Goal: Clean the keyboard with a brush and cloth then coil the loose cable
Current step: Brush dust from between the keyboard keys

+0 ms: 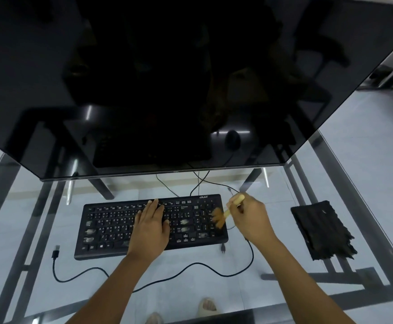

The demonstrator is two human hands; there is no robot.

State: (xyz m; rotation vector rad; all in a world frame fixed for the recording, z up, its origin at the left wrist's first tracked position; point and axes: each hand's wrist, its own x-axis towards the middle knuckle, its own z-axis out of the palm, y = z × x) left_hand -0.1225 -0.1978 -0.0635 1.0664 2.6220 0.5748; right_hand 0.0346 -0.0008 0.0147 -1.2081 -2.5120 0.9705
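The keyboard [130, 226], black with pale smudges on several keys, lies flat on the glass desk [272, 265] in the lower middle of the frame, just below the bottom edge of a large dark monitor [167, 78] that fills the upper part of the frame. The left hand [152, 226] rests palm down on the middle of the keyboard, its fingers straight and close together, pressing on the keys. The right hand [251, 218] hovers over the keyboard's right end, its fingers curled and clamped on the pale wooden handle of a small brush [225, 213]; the brown bristles are blurred and sit on or just above the keys at the right side, and contact cannot be told. A loose black cable [190, 267] snakes across the desk in front of the keyboard, from a plug at the lower left to a point under the right wrist. A dark cloth [321, 230] lies flat on the desk at the right, well apart from the keyboard. Through the glass, two feet in pale sandals [207, 306] show at the bottom edge.
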